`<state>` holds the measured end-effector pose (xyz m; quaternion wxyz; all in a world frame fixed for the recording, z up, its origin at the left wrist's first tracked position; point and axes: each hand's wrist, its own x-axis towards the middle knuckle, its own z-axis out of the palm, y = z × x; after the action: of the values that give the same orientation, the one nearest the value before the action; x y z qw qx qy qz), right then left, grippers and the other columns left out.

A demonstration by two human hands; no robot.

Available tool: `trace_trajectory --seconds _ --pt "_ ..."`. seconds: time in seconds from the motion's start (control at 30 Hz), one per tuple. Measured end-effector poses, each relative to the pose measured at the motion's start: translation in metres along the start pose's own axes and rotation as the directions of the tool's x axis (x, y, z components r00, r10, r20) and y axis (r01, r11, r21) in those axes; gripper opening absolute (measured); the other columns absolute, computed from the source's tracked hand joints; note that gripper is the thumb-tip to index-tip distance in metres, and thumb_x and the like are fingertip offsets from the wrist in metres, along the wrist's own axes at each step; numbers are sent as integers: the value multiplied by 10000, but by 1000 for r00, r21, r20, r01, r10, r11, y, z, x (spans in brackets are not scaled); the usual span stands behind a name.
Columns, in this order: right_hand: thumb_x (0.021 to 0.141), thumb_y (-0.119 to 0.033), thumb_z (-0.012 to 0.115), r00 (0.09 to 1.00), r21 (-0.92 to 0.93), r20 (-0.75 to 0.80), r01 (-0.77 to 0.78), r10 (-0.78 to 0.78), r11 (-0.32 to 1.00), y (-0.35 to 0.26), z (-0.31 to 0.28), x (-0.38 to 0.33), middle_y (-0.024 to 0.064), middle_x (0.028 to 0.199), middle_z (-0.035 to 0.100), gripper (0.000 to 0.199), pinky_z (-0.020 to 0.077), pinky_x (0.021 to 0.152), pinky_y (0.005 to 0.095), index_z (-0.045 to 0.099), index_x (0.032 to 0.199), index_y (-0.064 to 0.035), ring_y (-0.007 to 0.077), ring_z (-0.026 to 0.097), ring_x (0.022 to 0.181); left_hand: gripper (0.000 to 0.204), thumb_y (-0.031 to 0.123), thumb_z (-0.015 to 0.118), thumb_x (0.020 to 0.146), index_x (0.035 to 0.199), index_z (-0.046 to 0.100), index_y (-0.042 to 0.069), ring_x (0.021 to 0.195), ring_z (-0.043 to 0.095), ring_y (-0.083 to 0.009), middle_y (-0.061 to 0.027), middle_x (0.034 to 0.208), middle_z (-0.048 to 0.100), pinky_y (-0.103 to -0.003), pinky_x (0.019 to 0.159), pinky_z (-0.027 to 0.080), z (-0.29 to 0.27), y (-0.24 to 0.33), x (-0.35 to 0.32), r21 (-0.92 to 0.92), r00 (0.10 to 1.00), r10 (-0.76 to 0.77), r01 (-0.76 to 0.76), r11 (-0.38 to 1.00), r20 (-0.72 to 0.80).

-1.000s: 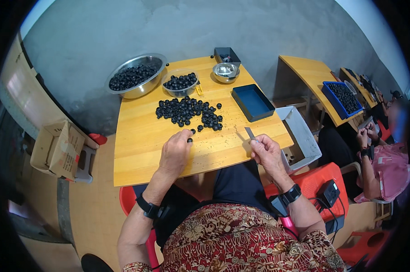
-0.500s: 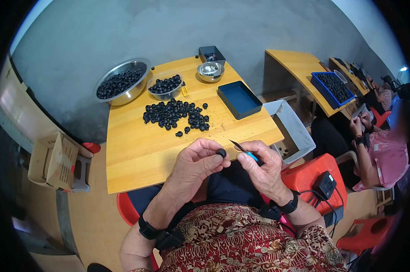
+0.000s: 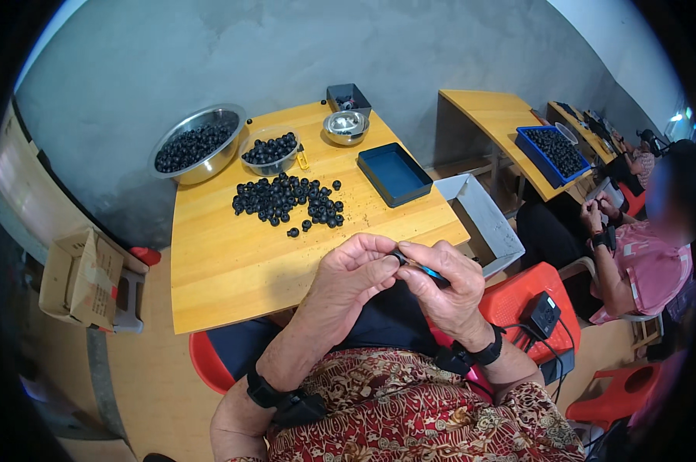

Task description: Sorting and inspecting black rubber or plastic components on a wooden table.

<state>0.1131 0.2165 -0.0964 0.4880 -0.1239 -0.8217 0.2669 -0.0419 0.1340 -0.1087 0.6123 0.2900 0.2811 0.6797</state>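
Near the table's front edge, my left hand [image 3: 349, 279] pinches a small round black part [image 3: 398, 255] between thumb and fingers. In my right hand [image 3: 454, 286] is a small knife with a blue handle [image 3: 431, 272]. Its blade end meets the black part, and the fingers mostly hide the spot where they touch. Beyond my hands, a loose pile of similar black parts [image 3: 286, 199] lies on the yellow wooden table [image 3: 225, 277].
Behind the pile stand a large steel bowl [image 3: 217, 158] and a clear tub [image 3: 259, 168], both holding black parts, with a yellow cutter [image 3: 302, 158] beside them. A dark tray [image 3: 394, 175], lidded steel bowl [image 3: 346, 128] and grey bin [image 3: 486, 219] are rightward. A co-worker [image 3: 633, 269] sits right.
My hands have come together, bringing the knife's blade from beside the black part onto it. The whole view has shifted slightly, the table appearing a little further left.
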Motion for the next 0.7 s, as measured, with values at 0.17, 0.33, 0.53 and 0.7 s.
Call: trace_trajectory --seconds 0.17,0.33,0.53,0.7 --pt "716 12 741 993 -86 -13 116 -117 990 0 -1 0 81 668 572 325 434 508 291 676 1034 18 172 550 556 263 160 654 905 1129 582 42 933 576 -81 -26 1033 625 -244 847 478 2 1 -3 41 999 -39 40 998 -15" --pt "707 18 745 992 -116 -14 125 -127 985 -1 -5 1 80 678 587 306 440 508 297 679 1006 12 176 557 556 268 171 654 907 1141 589 58 952 566 -77 -14 1035 623 -243 855 467 8 3 -2 40 996 -83 84 996 -10" --pt "700 22 747 992 -68 -43 118 -121 991 1 -2 -1 89 745 639 285 463 526 294 665 972 2 187 586 582 265 181 652 909 1139 597 63 916 558 -70 1 979 617 -231 838 462 12 5 -3 123 993 -82 92 988 -83" --pt "702 20 732 992 -60 -32 116 -119 991 3 -5 0 98 768 648 291 474 536 298 661 984 2 197 598 594 230 73 649 878 1093 579 33 922 583 -101 -25 995 613 -244 810 478 12 5 -3 69 985 -107 117 991 -134"
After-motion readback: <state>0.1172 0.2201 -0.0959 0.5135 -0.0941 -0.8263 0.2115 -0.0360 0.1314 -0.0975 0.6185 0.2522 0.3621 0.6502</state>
